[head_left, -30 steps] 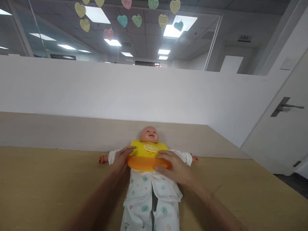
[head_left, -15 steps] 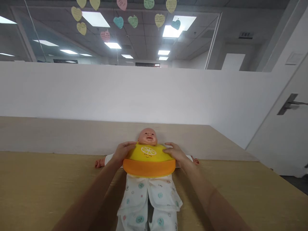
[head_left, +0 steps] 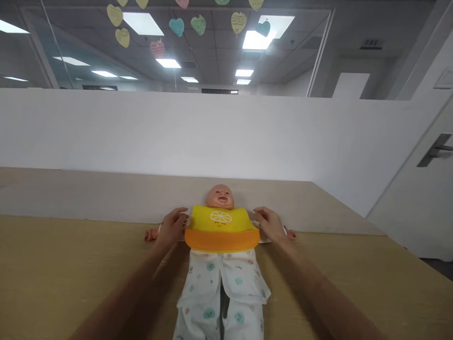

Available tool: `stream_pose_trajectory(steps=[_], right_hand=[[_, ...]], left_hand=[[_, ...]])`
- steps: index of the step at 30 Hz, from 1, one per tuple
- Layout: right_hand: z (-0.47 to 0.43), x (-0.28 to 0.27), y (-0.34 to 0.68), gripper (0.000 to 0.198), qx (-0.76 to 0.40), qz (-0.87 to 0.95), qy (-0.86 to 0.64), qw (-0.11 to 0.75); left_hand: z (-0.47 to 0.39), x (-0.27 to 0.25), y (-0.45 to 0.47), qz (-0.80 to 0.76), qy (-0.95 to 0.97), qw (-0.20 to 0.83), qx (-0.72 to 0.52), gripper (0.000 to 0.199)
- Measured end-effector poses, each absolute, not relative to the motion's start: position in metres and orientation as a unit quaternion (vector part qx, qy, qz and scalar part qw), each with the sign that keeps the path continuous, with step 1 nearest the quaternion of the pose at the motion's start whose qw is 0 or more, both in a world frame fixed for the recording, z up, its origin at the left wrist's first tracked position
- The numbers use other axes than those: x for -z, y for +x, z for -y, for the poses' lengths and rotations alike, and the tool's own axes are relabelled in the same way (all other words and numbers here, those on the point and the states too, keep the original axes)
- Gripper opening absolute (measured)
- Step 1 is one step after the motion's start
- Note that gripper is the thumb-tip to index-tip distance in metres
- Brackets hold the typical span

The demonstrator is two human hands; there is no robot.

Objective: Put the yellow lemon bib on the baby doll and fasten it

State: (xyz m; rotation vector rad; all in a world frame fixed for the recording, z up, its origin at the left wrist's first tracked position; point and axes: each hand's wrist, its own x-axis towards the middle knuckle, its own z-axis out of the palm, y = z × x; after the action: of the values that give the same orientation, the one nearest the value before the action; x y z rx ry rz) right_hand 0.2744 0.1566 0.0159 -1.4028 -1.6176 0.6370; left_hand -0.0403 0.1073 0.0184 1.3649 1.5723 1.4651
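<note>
A baby doll (head_left: pixel 220 196) lies on its back in white printed clothes (head_left: pixel 207 278), arms stretched out to both sides. Over its chest is a yellow bib (head_left: pixel 201 217) with a white citrus slice and a smiling face, and an orange catch pocket (head_left: pixel 222 241) along its lower edge. My left hand (head_left: pixel 172 229) is just beside the bib's left edge, above the doll's sleeve, fingers loosely bent and apart. Mirroring it on the right, my right hand (head_left: pixel 271 224) hovers over the other sleeve with its fingers parted. Neither hand appears to hold anything.
The doll rests on a wooden tabletop (head_left: pixel 88 269) with a paler strip (head_left: pixel 106 196) at the back. Behind rises a white wall (head_left: pixel 177 134) below glass carrying heart-shaped notes (head_left: pixel 198 25). A door with a metal handle (head_left: pixel 435 150) is at right.
Both hands have come off the bib and moved outward to its sides. The bib lies flatter, its upper corners uncovered. The view has shifted slightly.
</note>
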Motion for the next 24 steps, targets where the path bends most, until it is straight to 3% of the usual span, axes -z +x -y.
stream_pose_trajectory(steps=[4, 7, 20, 24], right_hand=[[-0.138, -0.01, 0.298, 0.031, 0.002, 0.777, -0.574, 0.257], [-0.129, -0.004, 0.3, 0.033, 0.063, 0.793, -0.583, 0.168], [-0.132, 0.006, 0.3, 0.035, 0.153, 0.767, -0.61, 0.125], [-0.128, 0.007, 0.298, 0.031, 0.155, 0.764, -0.604, 0.168]], left_hand=[[-0.091, 0.007, -0.066, -0.577, 0.703, -0.016, -0.415, 0.027], [-0.089, 0.021, -0.073, -0.542, 0.759, -0.121, -0.339, 0.029], [-0.09, 0.026, -0.076, -0.594, 0.733, -0.175, -0.283, 0.029], [-0.083, 0.019, -0.072, -0.573, 0.735, -0.141, -0.335, 0.029]])
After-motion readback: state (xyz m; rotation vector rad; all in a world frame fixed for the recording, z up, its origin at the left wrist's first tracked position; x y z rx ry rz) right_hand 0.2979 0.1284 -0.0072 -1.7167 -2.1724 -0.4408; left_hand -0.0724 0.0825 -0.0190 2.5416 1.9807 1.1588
